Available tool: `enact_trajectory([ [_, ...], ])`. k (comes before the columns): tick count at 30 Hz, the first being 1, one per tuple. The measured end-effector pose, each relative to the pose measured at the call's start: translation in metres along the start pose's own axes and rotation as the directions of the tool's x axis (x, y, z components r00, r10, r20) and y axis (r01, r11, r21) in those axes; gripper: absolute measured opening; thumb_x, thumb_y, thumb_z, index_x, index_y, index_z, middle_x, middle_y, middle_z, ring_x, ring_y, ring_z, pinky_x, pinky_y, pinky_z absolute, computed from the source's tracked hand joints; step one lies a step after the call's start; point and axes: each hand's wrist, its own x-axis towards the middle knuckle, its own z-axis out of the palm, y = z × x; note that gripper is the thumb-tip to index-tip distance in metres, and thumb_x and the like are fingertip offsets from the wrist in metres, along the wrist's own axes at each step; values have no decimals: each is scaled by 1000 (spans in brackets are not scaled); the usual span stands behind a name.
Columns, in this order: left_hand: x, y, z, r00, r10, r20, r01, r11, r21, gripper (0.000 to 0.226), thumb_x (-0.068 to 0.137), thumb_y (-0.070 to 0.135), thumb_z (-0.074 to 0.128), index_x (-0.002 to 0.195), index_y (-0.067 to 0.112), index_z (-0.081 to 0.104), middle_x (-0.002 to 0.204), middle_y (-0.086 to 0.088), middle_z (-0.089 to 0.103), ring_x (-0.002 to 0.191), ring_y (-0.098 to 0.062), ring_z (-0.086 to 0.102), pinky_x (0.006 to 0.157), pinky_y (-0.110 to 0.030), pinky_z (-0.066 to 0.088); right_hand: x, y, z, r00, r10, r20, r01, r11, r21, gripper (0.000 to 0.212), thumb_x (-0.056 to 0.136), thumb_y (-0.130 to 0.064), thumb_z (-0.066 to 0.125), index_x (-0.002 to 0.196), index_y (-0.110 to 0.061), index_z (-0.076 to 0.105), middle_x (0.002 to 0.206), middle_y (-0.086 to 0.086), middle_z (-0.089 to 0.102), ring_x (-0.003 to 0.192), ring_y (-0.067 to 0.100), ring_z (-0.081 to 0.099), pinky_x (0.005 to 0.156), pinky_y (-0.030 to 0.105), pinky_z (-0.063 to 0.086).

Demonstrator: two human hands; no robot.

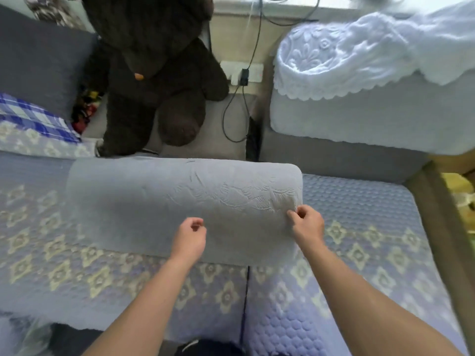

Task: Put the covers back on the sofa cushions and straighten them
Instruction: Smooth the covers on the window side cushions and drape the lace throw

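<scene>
Both forearms reach forward | left hand [191,233] curled, holding nothing | right hand [305,222] pinches grey cushion cover [167,201] edge

Background: a dark brown plush bear [154,80] sits against the beige wall [231,34]; a wall socket [241,71] with black cable [231,111] lies beside a white lace-draped armrest [347,60].

Sofa seat [359,253] under blue quilted diamond-patterned covers, grey cushion [180,201] lying flat across them
</scene>
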Motion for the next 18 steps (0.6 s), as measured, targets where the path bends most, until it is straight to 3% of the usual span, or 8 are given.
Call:
enact_trajectory([
  [4, -37, 32, 63, 991, 129, 41, -133, 983, 124, 20, 92, 6, 59, 111, 13, 64, 101, -4, 65, 93, -22, 60, 82, -30, 44, 40, 95, -127, 998, 28, -63, -31, 999, -37, 19, 85, -12, 68, 70, -3, 61, 67, 12, 60, 68, 27, 51, 62, 39, 36],
  [6, -53, 47, 93, 985, 165, 45, -170, 969, 179, 21, 92, 8, 60, 112, 12, 64, 104, -5, 66, 94, -21, 60, 82, -30, 44, 60, 149, -179, 994, 52, -91, -59, 996, -67, 26, 86, -12, 69, 63, -10, 56, 62, 8, 56, 66, 28, 51, 64, 45, 42],
  [10, -93, 76, 173, 983, 176, 53, -184, 944, 276, 28, 92, 7, 59, 119, 10, 64, 111, -8, 65, 97, -22, 61, 87, -31, 45, 91, 247, -278, 986, 162, -49, -167, 981, -103, 28, 91, -14, 66, 66, -11, 53, 62, 7, 53, 60, 26, 45, 54, 34, 32],
  [15, -127, 105, 254, 974, 162, 161, -214, 894, 394, 39, 91, 9, 60, 130, 10, 60, 126, -13, 60, 111, -24, 59, 98, -30, 41, 100, 349, -326, 939, 344, -6, -339, 921, -194, 37, 86, -13, 69, 61, -9, 42, 60, 14, 50, 59, 28, 43, 55, 35, 27],
  [18, -129, 129, 281, 958, 200, 206, -275, 842, 463, 47, 93, 13, 59, 139, 11, 53, 138, -13, 54, 128, -27, 50, 109, -32, 34, 97, 365, -331, 941, 334, 60, -317, 929, -190, 32, 85, -7, 69, 60, -8, 49, 63, 11, 55, 63, 29, 49, 56, 36, 33],
])
